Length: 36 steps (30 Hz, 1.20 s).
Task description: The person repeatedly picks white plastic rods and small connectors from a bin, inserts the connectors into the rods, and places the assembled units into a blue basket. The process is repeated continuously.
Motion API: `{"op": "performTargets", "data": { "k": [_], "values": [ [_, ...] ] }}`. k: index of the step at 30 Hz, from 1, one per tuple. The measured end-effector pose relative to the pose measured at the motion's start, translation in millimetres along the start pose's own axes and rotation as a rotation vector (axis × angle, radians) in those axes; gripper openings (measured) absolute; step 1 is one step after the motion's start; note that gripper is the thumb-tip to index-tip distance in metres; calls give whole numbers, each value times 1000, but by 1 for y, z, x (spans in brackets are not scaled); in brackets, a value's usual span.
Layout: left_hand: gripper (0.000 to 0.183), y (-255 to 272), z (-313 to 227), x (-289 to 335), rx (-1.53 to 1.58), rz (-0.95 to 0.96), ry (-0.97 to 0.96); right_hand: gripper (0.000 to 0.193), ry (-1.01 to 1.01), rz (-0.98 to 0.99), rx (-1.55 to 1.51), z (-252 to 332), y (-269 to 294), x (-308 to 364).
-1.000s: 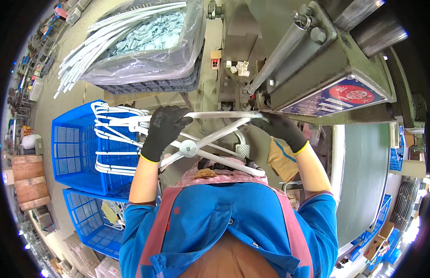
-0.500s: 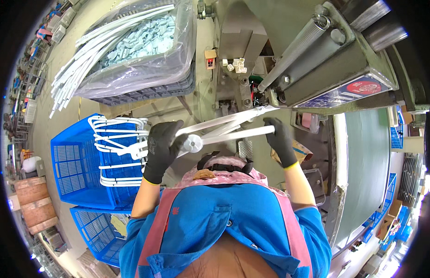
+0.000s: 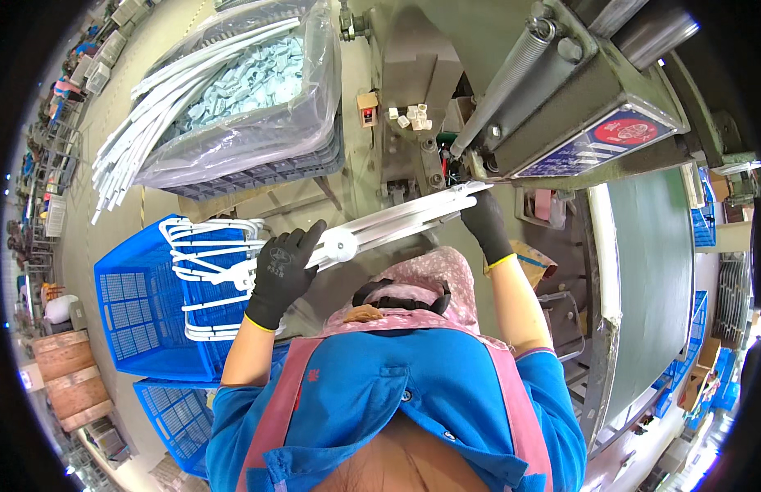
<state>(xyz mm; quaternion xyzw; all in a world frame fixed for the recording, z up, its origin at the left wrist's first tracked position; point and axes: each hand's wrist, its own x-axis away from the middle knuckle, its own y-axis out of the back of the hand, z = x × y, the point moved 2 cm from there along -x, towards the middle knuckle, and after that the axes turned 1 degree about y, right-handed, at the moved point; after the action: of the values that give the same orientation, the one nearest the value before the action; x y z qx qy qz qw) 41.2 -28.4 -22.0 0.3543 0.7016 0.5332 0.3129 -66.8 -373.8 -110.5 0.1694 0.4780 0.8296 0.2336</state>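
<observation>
A folding frame of white tubes [image 3: 401, 220] lies slantwise in front of my body, its right end higher than its left. A round white disc [image 3: 341, 244] sits on the tubes near my left hand [image 3: 283, 275]. That hand, in a black glove, is closed round the frame beside the disc. Left of it, several bent white loops [image 3: 202, 261] of the frame reach over a blue crate. My right hand [image 3: 485, 225], also gloved in black, is closed at the frame's right end, where the tubes lie close together; its fingers are partly hidden.
A plastic-lined grey bin [image 3: 249, 139] holds pale small parts and long white tubes. A green machine [image 3: 593, 123] with a spring overhangs the frame's right end. Two blue crates [image 3: 147, 291] stand at left, and a green-topped table [image 3: 655, 279] at right.
The lower tube, held apart by my right hand before, has swung up against the other tubes. My right hand has moved slightly up with it. My left hand keeps its hold.
</observation>
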Motion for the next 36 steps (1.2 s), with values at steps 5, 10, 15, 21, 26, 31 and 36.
{"op": "performTargets", "data": {
  "k": [5,10,15,21,26,31,36],
  "values": [
    [74,-1,-3,3,5,17,28,24,44,-16,-81,1,2,0],
    [72,0,-6,5,-2,36,68,28,33,-4,-19,-4,-4,-5],
    [72,5,-8,7,-21,-1,36,28,29,-3,-58,-14,-11,-6],
    [72,27,-12,7,-13,-107,1,21,24,-219,-802,-8,1,19],
    [65,6,-58,-5,183,-209,-149,17,162,-137,-567,54,4,87],
    [22,-19,-43,-17,497,-414,24,42,728,86,-359,64,35,112],
    [23,-21,11,11,1575,-599,295,40,-40,-24,-41,-105,119,93]
  ]
}}
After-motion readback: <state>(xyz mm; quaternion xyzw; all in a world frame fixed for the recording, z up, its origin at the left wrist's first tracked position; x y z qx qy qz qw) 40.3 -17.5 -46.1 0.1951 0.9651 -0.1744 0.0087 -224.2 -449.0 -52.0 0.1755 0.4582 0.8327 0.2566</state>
